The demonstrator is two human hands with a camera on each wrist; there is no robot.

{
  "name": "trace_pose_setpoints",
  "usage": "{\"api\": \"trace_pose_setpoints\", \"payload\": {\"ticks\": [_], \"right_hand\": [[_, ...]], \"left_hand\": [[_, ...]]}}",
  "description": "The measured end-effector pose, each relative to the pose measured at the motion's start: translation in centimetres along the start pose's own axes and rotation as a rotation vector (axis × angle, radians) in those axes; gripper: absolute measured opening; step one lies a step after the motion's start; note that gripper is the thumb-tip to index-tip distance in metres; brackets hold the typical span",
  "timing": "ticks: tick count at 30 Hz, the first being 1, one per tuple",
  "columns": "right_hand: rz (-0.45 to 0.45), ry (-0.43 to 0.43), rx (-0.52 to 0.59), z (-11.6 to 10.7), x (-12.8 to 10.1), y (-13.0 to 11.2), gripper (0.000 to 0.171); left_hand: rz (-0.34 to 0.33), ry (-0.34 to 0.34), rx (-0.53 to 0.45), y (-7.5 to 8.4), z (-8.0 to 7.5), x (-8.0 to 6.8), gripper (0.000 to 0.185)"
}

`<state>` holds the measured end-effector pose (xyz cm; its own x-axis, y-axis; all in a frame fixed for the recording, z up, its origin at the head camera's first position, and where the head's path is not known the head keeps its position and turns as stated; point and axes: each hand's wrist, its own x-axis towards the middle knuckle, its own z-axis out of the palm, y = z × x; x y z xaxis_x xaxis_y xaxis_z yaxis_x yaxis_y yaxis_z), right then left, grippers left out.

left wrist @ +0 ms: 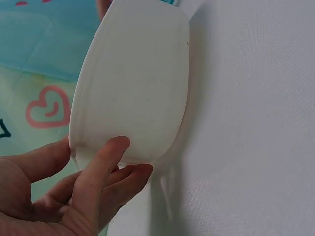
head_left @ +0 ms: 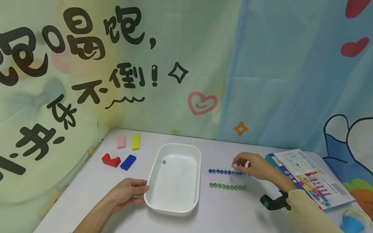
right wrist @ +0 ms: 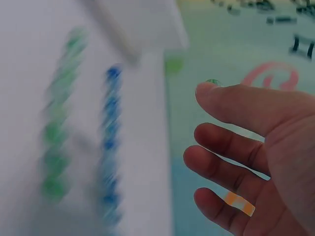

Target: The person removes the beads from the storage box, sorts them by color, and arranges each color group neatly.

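Two bare hands work over a white tabletop (head_left: 227, 210). The right hand (head_left: 256, 166), at about four o'clock in the head view, hovers over the right end of a row of small blue glass marbles (head_left: 225, 171); its thumb and forefinger pinch one small green glass marble (head_left: 233, 165) at the fingertips, while the other fingers curl loosely. In the blurred right wrist view only a sliver of that green marble (right wrist: 212, 81) shows above the forefinger. A black strap-mounted wrist camera (head_left: 272, 202) sits on the forearm, beside a tan sleeve.

Just below the blue row, toward six o'clock, lies a parallel row of green glass marbles (head_left: 228, 186).

The left hand (head_left: 128, 192), at about seven o'clock, grips the near left corner of a white rectangular plastic tray (head_left: 177, 212), thumb on the rim and fingers curled under the wall; the left wrist view shows the thumb (left wrist: 106, 162) pressed on the tray's outer wall (left wrist: 138, 88). One green marble (head_left: 164, 162) rests inside the tray near its far left corner.

Outward at ten o'clock lie four blocks: a red notched block (head_left: 111, 160), a blue rectangular block (head_left: 128, 162), a pink block (head_left: 121, 142) and a yellow block (head_left: 135, 141). At three o'clock lies a flat printed cardboard game box (head_left: 311, 178), and a light blue plastic cup (head_left: 352, 223) sits at the lower right corner. A printed cloth backdrop (head_left: 145, 64) with black characters and a pink heart hangs behind.
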<state>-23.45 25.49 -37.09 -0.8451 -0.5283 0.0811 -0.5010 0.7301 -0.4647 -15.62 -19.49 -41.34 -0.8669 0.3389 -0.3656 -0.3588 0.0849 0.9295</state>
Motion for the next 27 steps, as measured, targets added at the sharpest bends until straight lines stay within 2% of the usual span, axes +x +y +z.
{"api": "trace_pose_setpoints", "payload": {"ticks": [6,14,21,27], "right_hand": [[0.053,0.007,0.033,1.0,-3.5,3.1,0.013],[0.11,-0.029,0.04,2.2,-5.5,5.5,0.014],[0.152,-0.039,0.049,3.4,-6.2,5.8,0.015],[0.15,-0.041,0.059,3.6,-6.2,5.6,0.015]], "left_hand": [[0.002,-0.007,0.005,-0.1,-0.1,-0.1,0.059],[-0.001,-0.005,0.007,0.0,0.1,0.0,0.059],[0.004,-0.013,0.007,0.0,0.0,0.0,0.057],[-0.011,-0.011,0.008,0.1,0.1,0.0,0.059]]}}
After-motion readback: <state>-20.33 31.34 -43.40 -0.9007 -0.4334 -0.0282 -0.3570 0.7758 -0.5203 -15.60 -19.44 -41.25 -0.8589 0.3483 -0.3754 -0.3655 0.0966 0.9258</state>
